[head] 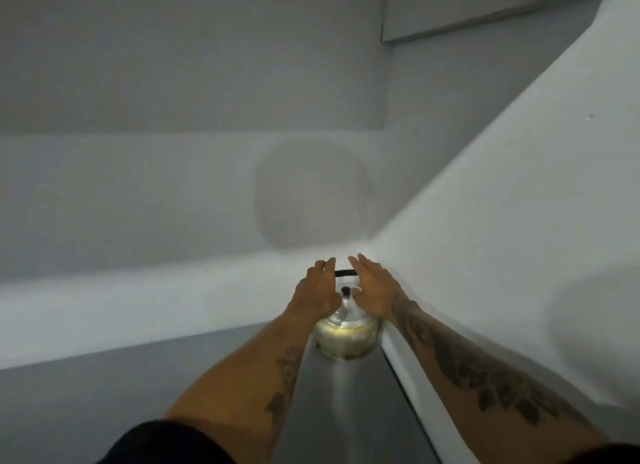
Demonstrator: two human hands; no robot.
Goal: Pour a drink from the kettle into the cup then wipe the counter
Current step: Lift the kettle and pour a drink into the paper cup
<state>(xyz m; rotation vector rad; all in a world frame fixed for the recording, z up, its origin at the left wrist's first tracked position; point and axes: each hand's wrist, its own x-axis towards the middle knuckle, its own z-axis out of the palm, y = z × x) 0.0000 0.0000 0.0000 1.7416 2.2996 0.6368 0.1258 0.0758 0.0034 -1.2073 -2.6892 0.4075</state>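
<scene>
Grey counter (pixel 138 394), white walls. Metal kettle (pixel 346 339) far in right corner. Left hand (pixel 317 290) and right hand (pixel 372 290) flank it, fingers spread, gripping nothing

- Premises: apparently a domestic kitchen.
- Evidence: metal kettle (pixel 344 339) standing on a grey counter (pixel 104 394), in a corner of plain white walls (pixel 502 186).

Single head-worn wide-angle view, looked forward and down along both outstretched forearms, hands (pixel 346 290) sat small at centre frame, faced a white wall corner, grey tabletop (pixel 86 404) ran low in frame, edges bowed by the lens, slightly blurred.
</scene>
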